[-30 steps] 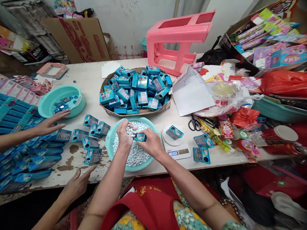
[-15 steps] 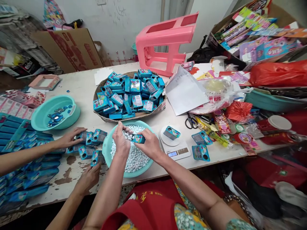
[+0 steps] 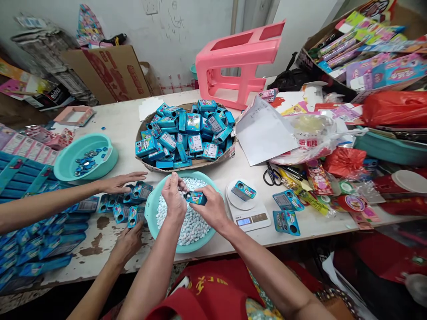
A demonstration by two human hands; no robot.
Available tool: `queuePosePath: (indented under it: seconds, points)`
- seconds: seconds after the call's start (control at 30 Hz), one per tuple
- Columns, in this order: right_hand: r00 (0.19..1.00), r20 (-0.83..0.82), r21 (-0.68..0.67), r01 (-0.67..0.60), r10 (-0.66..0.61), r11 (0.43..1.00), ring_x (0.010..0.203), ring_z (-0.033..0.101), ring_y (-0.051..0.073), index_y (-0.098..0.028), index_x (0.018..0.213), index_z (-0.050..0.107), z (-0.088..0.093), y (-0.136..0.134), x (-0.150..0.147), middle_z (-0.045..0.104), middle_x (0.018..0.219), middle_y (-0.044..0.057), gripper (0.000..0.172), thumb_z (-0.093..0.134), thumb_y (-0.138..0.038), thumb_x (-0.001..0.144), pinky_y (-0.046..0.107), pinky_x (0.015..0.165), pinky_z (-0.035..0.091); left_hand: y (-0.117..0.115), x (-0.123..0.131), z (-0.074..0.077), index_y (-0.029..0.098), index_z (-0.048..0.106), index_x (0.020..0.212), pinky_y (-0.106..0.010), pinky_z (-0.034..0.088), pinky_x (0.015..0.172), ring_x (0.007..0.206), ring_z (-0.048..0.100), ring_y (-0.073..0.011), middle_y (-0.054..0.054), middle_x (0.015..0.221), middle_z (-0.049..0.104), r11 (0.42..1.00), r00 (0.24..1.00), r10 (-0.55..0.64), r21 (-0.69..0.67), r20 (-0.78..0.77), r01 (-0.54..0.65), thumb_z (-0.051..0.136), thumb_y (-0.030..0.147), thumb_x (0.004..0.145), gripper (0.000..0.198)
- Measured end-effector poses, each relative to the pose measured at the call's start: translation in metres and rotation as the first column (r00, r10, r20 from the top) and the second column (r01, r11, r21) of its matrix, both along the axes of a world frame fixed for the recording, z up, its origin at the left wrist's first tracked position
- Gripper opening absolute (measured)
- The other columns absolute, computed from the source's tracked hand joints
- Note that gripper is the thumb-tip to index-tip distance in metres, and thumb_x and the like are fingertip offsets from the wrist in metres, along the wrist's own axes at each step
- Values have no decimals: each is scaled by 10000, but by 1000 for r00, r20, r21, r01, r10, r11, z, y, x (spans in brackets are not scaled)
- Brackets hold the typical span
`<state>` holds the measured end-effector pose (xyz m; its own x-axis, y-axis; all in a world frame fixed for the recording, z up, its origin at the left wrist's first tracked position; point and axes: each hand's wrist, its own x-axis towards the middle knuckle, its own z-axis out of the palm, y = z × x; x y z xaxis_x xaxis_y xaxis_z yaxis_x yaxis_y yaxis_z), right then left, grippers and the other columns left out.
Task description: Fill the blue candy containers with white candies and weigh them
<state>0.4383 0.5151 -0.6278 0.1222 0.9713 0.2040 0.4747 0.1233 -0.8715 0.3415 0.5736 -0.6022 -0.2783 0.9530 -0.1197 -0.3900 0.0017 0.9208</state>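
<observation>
Over a turquoise basin (image 3: 152, 213) of small white candies (image 3: 191, 229), my right hand (image 3: 213, 206) grips a small blue tin (image 3: 197, 198), its round hole facing left. My left hand (image 3: 174, 198) is closed right at that hole, fingers curled; what it holds is mostly hidden. On a white kitchen scale (image 3: 255, 218) to the right lies another blue tin (image 3: 244, 190). Two more tins, one of them this blue tin (image 3: 287, 222), lie farther right.
A co-worker's hands (image 3: 125, 182) handle several tins left of the basin. Behind stands a cardboard tray (image 3: 187, 167) heaped with tins. A second basin (image 3: 111, 158) holds shiny round pieces. Scissors (image 3: 271, 175), a paper sheet (image 3: 263, 133) and a pink stool (image 3: 240, 44) are also there.
My left hand has closed up against the tin's hole, where white candies showed in its fingers before. The co-worker's far hand has lifted and moved right over the tins. The view has shifted slightly.
</observation>
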Motion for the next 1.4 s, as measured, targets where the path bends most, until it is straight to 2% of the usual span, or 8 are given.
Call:
queuePosePath:
  seconds: [0.4, 0.67, 1.0, 1.13, 1.2, 1.27, 1.33, 1.4]
  points:
    - [979, -202, 15, -21, 24, 1000, 919, 604, 193, -236, 978, 658, -7, -6, 8, 640, 963, 20, 324, 752, -227, 668, 323, 817, 479, -1, -22, 20, 171, 468, 688, -155, 216, 341, 362, 282, -35, 78, 462, 309, 990, 970, -129, -34, 208, 139, 667, 427, 765, 333]
    - [985, -171, 11, -4, 6, 1000, 901, 598, 194, -225, 953, 657, -11, -7, -3, 630, 923, 21, 323, 743, -153, 651, 315, 796, 473, -12, -6, -3, 166, 484, 624, -195, 383, 457, 438, 429, -72, 52, 488, 383, 998, 998, -56, 30, 13, 56, 661, 386, 764, 315]
    - [975, -221, -16, 6, -9, 1000, 894, 606, 192, -221, 948, 665, 0, -5, 0, 633, 922, 17, 354, 770, -137, 620, 310, 794, 479, -14, -7, 7, 167, 512, 662, -289, 496, 664, 549, 577, -130, 20, 561, 510, 991, 994, -83, 98, -72, 90, 585, 387, 794, 266]
    - [950, -311, 59, 52, -31, 997, 944, 598, 185, -228, 995, 648, 15, -27, 29, 625, 985, 26, 348, 774, -218, 671, 312, 852, 474, 0, -23, -17, 184, 532, 758, -332, 494, 723, 644, 590, -154, 2, 661, 552, 995, 954, 18, 97, -299, 12, 494, 461, 832, 289]
    - [954, -294, 73, 86, -61, 994, 951, 592, 188, -235, 1013, 642, 16, -41, 48, 619, 990, 29, 337, 763, -255, 699, 315, 852, 472, 0, -29, -42, 187, 559, 800, -346, 471, 784, 752, 588, -180, -30, 752, 589, 987, 757, -131, -11, -640, 161, 479, 470, 843, 297]
    - [965, -241, 43, 112, -99, 993, 936, 590, 194, -234, 1005, 645, 10, -55, 64, 618, 968, 31, 318, 757, -258, 708, 319, 834, 471, -7, -27, -69, 186, 601, 877, -374, 427, 866, 914, 561, -222, -77, 915, 613, 914, 327, -310, -184, -893, 362, 501, 464, 843, 297]
    - [972, -190, -4, 138, -136, 990, 931, 588, 200, -230, 1001, 647, -2, -66, 76, 617, 966, 34, 305, 750, -260, 715, 325, 822, 471, -18, -22, -92, 192, 609, 965, -399, 390, 902, 1026, 514, -261, -106, 1035, 589, 829, -74, -321, -318, -944, 461, 499, 461, 854, 312]
    - [971, -170, -47, 161, -166, 986, 917, 590, 202, -227, 1001, 647, -13, -75, 81, 617, 968, 36, 304, 748, -277, 718, 328, 808, 474, -26, -19, -107, 195, 597, 984, -386, 390, 871, 1038, 499, -268, -113, 1041, 572, 806, -268, -258, -360, -928, 470, 453, 448, 885, 307]
